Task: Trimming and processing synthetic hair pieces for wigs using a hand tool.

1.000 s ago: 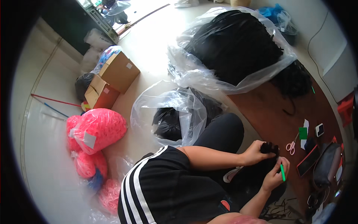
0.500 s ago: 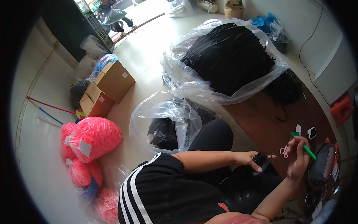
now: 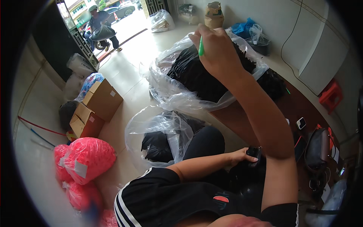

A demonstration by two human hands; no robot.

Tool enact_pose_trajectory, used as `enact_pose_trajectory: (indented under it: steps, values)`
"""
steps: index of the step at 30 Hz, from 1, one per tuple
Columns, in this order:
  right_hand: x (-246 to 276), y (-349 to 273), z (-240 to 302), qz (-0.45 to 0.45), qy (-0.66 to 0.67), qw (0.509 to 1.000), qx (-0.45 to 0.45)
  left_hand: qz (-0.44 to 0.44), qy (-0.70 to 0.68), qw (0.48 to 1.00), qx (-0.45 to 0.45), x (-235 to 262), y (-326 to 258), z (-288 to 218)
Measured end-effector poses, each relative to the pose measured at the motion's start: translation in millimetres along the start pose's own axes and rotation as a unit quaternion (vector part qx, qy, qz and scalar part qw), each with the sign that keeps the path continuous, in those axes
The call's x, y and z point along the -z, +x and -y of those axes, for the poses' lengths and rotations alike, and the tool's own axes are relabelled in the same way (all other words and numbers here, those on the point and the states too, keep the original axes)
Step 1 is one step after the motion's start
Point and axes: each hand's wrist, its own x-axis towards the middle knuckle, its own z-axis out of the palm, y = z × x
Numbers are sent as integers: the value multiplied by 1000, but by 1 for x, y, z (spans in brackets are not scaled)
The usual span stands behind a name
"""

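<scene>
My right hand (image 3: 219, 51) is raised over a large heap of black strips (image 3: 191, 75), its fingers closed on a slim green stick-like tool (image 3: 201, 46). Most of that tool is hidden by the fingers. The heap lies in an open clear plastic bag (image 3: 166, 90) on a brown table (image 3: 236, 123). Down by my lap, my left hand (image 3: 241, 156) grips a small black bundle (image 3: 254, 152), whose kind I cannot make out. Black material rests on my lap below it. My right forearm crosses above the table, close past the bundle.
A phone (image 3: 301, 123) and a dark pouch (image 3: 317, 149) lie on the table's right side. A red stool (image 3: 331, 97) stands beyond. Left are cardboard boxes (image 3: 104, 100) and bags of pink pieces (image 3: 90, 157). A person (image 3: 101, 26) carrying a bag is at the doorway.
My right hand has swung from the table's right side up and left over the black heap, still holding the green tool. My left hand keeps the bundle. The person at the doorway shows more fully.
</scene>
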Motion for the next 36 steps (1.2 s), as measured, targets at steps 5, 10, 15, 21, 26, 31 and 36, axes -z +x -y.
enact_pose_trajectory:
  steps: [5, 10, 15, 21, 26, 31, 36]
  values:
    - [19, -6, 41, -3, 69, 997, 19, -39, 43, 994, -92, 15, 3, 7]
    - [-6, 18, 3, 88, 21, 995, -48, 24, -9, 999, -47, -14, -13, -25]
    - [12, 9, 41, 80, 62, 995, -11, 3, -17, 992, -125, -3, -8, -10]
    - [11, 0, 32, 89, 42, 993, -64, 4, -37, 996, -77, 18, 15, 19]
    - [53, -48, 45, 165, 86, 975, -123, 21, -60, 996, -63, 2, -7, -3]
    - [64, -96, 28, 211, 100, 952, -199, 19, -48, 996, -76, 7, -7, -7]
    - [111, -156, 26, 179, 106, 948, -241, 20, -46, 995, -89, 9, 1, -3]
